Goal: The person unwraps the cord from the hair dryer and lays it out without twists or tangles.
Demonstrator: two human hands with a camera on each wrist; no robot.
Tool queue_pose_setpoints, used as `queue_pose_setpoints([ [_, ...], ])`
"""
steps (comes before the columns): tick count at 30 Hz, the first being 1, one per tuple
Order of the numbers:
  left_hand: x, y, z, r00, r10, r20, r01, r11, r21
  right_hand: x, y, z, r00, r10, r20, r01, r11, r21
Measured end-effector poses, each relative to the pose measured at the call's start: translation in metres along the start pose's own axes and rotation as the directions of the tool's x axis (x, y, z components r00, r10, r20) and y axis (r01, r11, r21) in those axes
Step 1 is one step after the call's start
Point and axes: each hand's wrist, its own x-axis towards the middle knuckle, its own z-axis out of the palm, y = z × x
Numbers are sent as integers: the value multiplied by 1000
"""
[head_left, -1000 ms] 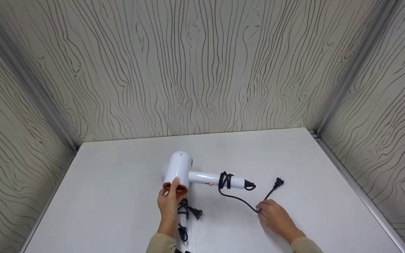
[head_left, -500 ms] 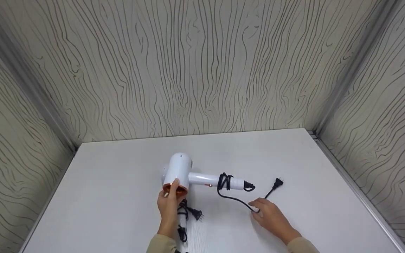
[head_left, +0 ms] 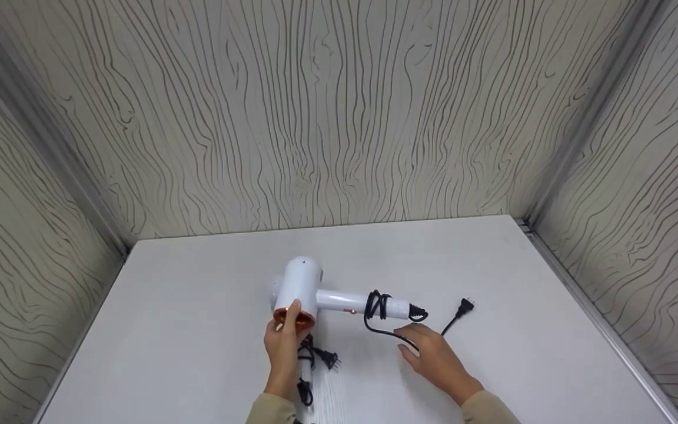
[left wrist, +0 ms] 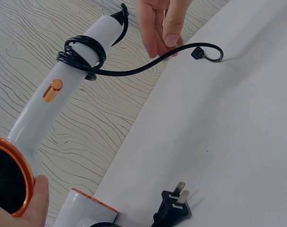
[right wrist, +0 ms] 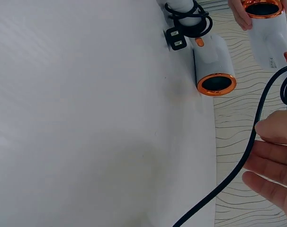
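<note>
A white hair dryer [head_left: 299, 277] with a copper-coloured rim is held up by my left hand [head_left: 281, 356], which grips it at the rim end of the barrel. Its handle [head_left: 339, 300] points right, with black cord [left wrist: 79, 54] looped round it. From the loops the cord runs past my right hand [head_left: 436, 360], whose fingers are spread loosely, fingertips right at the cord in the right wrist view. The dryer's plug [head_left: 465, 306] lies on the table beyond that hand. A second white hair dryer [right wrist: 214, 59] is on the table, partly hidden behind the left hand and the first dryer in the head view.
The second dryer's two-pin plug [left wrist: 174, 208] and wrapped cord [head_left: 306, 391] lie close to my left forearm. A white table [head_left: 198, 294] spreads under everything, with wood-grain patterned panels [head_left: 327, 118] behind and at both sides.
My right hand has slid left along the cord toward the dryer's handle, and its fingers have loosened from the cord. The left hand and dryer have stayed nearly still.
</note>
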Motion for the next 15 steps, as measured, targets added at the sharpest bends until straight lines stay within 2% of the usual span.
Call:
queue_pose_setpoints([
  [5, 0, -1, 1, 1000, -5, 4, 5, 1000, 4, 7, -10, 5, 1000, 7, 3, -7, 1000, 5],
  [15, 0, -1, 3, 1000, -9, -4, 9, 1000, 13, 12, -19, 14, 999, -16, -42, 16, 1000, 20],
])
